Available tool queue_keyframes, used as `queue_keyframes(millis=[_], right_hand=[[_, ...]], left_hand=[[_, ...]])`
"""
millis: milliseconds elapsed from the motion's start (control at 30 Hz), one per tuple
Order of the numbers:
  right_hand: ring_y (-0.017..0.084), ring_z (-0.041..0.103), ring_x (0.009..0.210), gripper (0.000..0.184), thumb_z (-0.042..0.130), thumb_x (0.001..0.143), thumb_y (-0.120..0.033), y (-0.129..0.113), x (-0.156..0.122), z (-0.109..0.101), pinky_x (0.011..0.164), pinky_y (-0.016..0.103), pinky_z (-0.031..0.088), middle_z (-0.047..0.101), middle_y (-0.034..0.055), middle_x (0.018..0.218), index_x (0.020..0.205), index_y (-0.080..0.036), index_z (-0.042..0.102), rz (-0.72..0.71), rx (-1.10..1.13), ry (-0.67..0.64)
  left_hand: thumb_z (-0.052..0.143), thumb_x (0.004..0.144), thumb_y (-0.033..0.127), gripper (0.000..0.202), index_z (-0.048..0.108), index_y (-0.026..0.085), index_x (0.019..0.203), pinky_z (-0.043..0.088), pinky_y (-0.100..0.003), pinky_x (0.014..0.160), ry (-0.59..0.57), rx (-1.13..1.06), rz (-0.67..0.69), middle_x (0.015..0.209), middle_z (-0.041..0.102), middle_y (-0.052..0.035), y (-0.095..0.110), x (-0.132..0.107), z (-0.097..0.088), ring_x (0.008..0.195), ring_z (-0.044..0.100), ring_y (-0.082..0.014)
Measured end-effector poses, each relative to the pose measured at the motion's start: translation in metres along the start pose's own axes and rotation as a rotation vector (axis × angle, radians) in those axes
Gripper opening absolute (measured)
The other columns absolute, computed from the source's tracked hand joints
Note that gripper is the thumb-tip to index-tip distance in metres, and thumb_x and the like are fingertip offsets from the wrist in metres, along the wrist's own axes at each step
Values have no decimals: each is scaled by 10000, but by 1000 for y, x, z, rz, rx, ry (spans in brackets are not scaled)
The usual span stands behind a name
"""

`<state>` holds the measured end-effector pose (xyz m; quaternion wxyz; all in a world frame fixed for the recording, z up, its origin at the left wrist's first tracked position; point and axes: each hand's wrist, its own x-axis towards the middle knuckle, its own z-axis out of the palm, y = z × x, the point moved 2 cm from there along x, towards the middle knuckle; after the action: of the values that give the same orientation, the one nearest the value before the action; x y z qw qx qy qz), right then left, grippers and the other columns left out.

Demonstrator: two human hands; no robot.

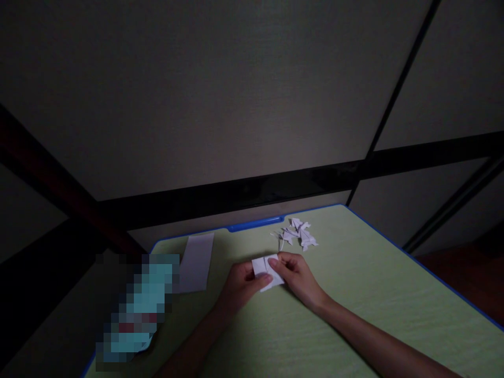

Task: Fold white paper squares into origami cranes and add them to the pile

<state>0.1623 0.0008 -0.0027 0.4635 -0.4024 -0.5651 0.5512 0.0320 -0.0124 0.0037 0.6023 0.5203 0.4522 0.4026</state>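
Observation:
A small folded piece of white paper (260,266) is held between my two hands above the table. My left hand (241,283) grips its left and lower side, with the thumb lying across the front. On the right side, my right hand (294,273) pinches the same paper, thumb on its face and fingers behind. A dark line, perhaps a crease or slit, runs down its upper part. Just beyond the right hand lie several folded white paper figures (307,237) in a loose cluster.
A white paper strip (197,262) lies at the left of the pale green table (354,262), which has a blue rim. A pixelated turquoise object (145,304) sits at the left edge. A blue handle-like recess (255,224) marks the far edge, before cabinet panels (236,105).

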Motion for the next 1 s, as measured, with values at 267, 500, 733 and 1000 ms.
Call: queue_keyframes(millis=[267, 500, 733, 1000], right_hand=[[47, 260, 407, 385, 602, 623, -470, 1, 1, 0, 400, 192, 183, 336, -73, 443, 514, -160, 402, 46, 119, 0], [42, 286, 373, 360, 632, 608, -445, 2, 1, -1, 380, 192, 189, 384, -69, 405, 518, -142, 458, 61, 36, -32], [74, 405, 496, 303, 661, 636, -321, -2, -5, 2, 449, 184, 310, 448, -59, 574, 796, -188, 441, -115, 62, 21], [76, 403, 501, 237, 647, 659, -275, 2, -6, -1, 460, 192, 316, 440, -55, 571, 774, -175, 465, -142, -27, 24]], left_hand=[[660, 538, 264, 255, 652, 69, 702, 416, -245, 533, -11, -17, -12, 627, 655, -54, -5, 4, -1, 578, 554, -159], [628, 576, 317, 248, 651, 76, 628, 360, -215, 493, 94, 40, 1, 570, 629, -35, -8, 3, -3, 524, 520, -139], [613, 585, 304, 225, 636, 82, 611, 313, -197, 455, 184, 42, 45, 511, 552, -1, -6, -1, -4, 486, 451, -108], [616, 590, 306, 229, 627, 78, 595, 305, -195, 453, 171, 47, 47, 499, 530, 0, -4, -3, -4, 477, 435, -101]])
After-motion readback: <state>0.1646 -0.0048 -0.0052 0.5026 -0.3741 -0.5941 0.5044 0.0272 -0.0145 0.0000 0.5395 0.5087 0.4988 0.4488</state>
